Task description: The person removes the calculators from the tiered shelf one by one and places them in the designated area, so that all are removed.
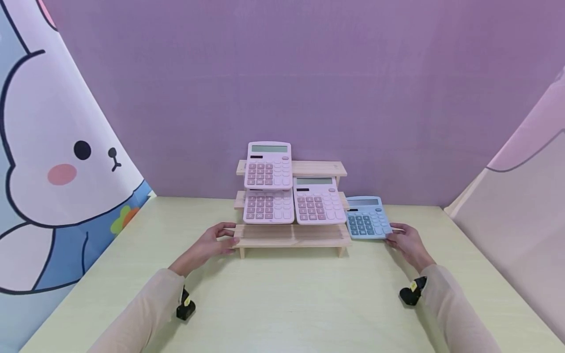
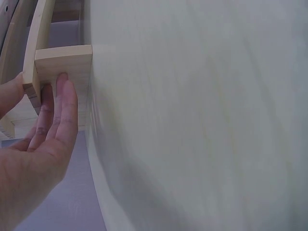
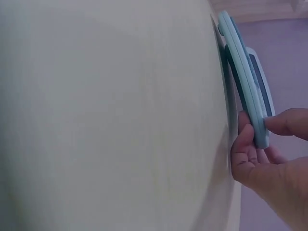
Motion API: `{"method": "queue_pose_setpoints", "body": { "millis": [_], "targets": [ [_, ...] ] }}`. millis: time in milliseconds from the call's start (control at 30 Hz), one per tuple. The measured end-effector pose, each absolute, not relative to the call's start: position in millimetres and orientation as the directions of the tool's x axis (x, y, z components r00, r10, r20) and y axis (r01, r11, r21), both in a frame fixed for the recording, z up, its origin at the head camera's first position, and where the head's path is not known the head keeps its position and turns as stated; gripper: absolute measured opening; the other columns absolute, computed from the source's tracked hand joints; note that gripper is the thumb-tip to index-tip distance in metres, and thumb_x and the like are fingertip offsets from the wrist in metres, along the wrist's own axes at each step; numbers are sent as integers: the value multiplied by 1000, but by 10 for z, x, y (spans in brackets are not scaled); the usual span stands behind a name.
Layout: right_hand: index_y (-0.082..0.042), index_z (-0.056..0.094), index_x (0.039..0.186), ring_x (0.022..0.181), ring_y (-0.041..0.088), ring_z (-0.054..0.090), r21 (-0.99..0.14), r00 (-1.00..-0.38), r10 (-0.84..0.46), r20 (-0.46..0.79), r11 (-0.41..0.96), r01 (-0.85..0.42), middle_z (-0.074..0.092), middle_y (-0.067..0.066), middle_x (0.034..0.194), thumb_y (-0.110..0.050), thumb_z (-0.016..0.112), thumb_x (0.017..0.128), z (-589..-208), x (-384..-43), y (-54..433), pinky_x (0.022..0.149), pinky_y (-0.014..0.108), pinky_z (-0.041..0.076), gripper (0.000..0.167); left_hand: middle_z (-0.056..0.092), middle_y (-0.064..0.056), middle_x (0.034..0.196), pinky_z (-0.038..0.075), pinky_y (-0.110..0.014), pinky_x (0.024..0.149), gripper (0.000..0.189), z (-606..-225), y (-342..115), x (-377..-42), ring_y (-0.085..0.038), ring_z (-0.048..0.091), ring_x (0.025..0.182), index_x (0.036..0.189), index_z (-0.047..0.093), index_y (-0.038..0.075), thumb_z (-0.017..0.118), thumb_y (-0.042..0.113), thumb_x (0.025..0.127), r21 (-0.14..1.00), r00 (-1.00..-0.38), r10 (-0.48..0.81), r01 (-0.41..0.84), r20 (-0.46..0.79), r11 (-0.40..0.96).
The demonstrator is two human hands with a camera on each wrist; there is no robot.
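A three-tier wooden display stand [image 1: 291,235] stands on the table near the wall. My left hand [image 1: 213,243] holds the left end of its lowest shelf; the left wrist view shows the thumb on the board's upper face and the fingers [image 2: 67,103] beneath it. To the right of the stand, my right hand [image 1: 408,245] pinches a blue calculator [image 1: 367,219] by its right edge. Seen from the right wrist, the thumb lies on the key side and curled fingers [image 3: 244,151] on the underside, with one long edge tilted up off the table.
One pink calculator [image 1: 275,166] leans on the top tier, partly covering a second pink calculator [image 1: 269,207] below. Beside that one, a third pink calculator [image 1: 320,201] leans on the middle tier. A purple wall [image 1: 309,98] rises behind the pale table [image 1: 287,304].
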State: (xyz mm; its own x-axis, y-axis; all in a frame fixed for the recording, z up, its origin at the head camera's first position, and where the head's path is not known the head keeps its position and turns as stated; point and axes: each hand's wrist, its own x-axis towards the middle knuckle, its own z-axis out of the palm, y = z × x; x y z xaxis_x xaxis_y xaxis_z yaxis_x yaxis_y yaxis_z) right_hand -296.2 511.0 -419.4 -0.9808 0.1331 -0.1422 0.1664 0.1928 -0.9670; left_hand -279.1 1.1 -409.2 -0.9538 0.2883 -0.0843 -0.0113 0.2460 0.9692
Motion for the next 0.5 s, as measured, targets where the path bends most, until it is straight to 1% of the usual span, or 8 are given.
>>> {"method": "queue_pose_setpoints", "body": {
  "millis": [133, 233, 300, 500],
  "targets": [
    [12, 21, 137, 78, 2, 56, -934, -982, 125, -141, 312, 174, 42, 29, 123, 1, 50, 87, -4225, -2994, 5133, 73, 19, 55, 59, 46, -24, 121, 55, -39, 85, 59, -4081, 22, -2786, -15, 61, 89, 136, 30, -3, 60, 9, 88, 973, -954, 288, -10, -78, 232],
    [13, 22, 137, 79, 3, 56, -906, -984, 112, -141, 385, 174, 39, 32, 128, -2, 52, 87, -4233, -3003, 5142, 72, 20, 55, 60, 45, -24, 121, 55, -38, 85, 58, -4078, 26, -2782, -15, 61, 88, 136, 30, -4, 60, 9, 88, 973, -955, 288, -9, -77, 229],
    [13, 23, 136, 79, 4, 56, -893, -984, 111, -141, 415, 175, 39, 32, 128, -2, 52, 87, -4226, -3005, 5139, 70, 20, 55, 59, 45, -24, 121, 55, -38, 85, 58, -4082, 27, -2785, -14, 61, 88, 136, 30, -4, 60, 8, 87, 973, -955, 285, -12, -78, 229],
    [15, 25, 133, 77, 8, 55, -856, -987, 99, -126, 492, 159, 43, 30, 119, -2, 51, 88, -4190, -2990, 5125, 66, 21, 54, 55, 45, -25, 121, 55, -38, 85, 59, -4099, 19, -2806, -14, 61, 87, 136, 30, -4, 60, 8, 87, 974, -954, 291, -4, -72, 229]
  ]
}}
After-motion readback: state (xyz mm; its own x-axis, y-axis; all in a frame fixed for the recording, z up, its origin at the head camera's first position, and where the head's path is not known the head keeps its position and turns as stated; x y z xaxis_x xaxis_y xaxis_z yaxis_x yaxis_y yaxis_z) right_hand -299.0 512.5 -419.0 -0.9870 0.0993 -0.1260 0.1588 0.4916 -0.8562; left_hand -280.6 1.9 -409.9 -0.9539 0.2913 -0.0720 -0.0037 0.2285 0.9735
